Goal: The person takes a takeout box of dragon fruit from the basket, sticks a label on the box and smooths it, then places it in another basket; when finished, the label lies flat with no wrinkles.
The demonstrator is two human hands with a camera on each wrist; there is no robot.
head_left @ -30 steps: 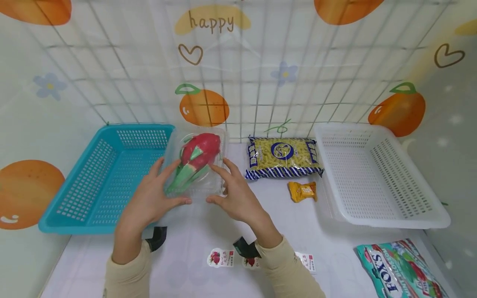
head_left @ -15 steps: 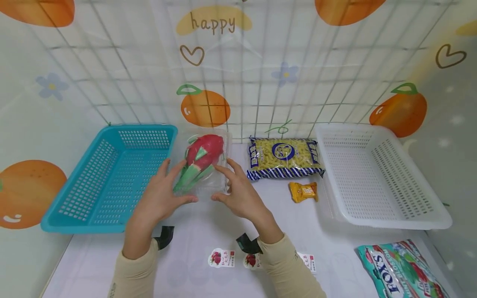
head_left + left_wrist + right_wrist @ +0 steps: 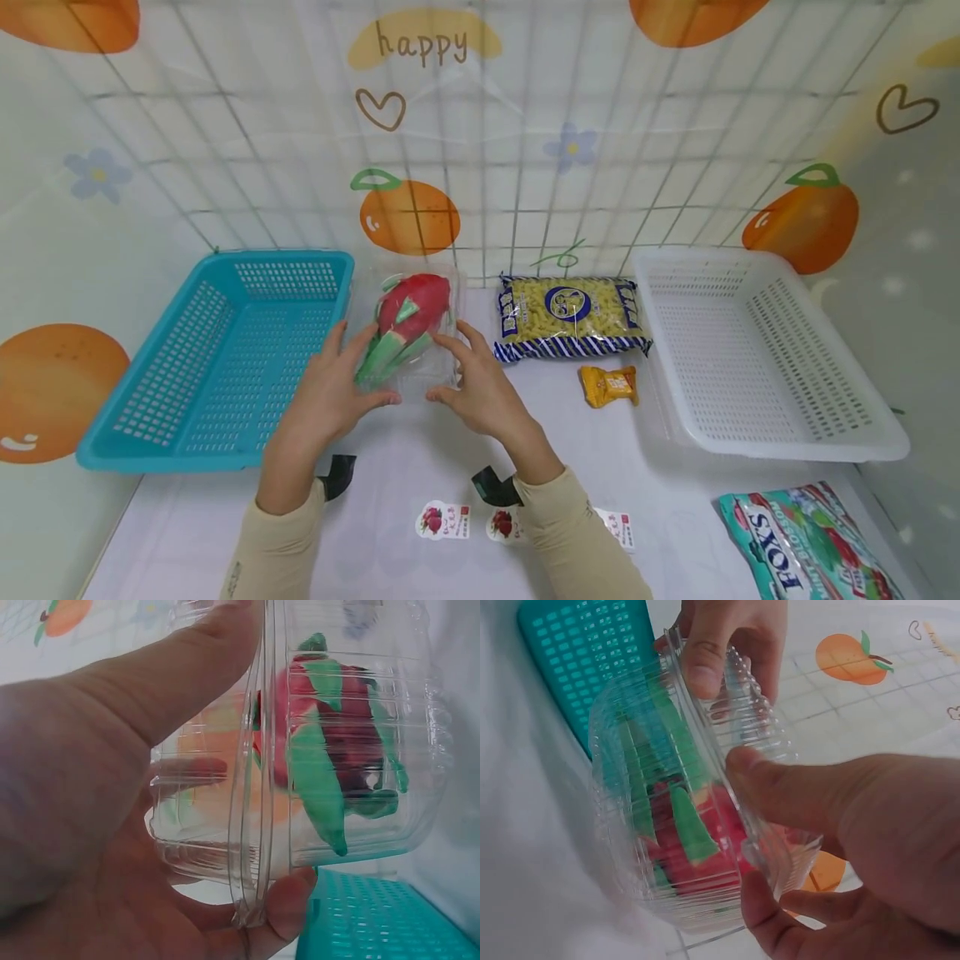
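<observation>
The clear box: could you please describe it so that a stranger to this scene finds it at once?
In the head view, start at the large turquoise basket on the left. Immediately to its right, the left grip and right grip hold a clear box. Unlike the blue-edged bag farther right, it is ridged plastic with a red, green-leafed fruit inside.

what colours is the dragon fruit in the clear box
The dragon fruit is pinkish red with green scales; the head view shows it best.

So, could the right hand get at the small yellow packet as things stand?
Probably yes, if it lets go: the right hand grips the clear container, but no object appears to stand between that hand and the small yellow packet.
</observation>
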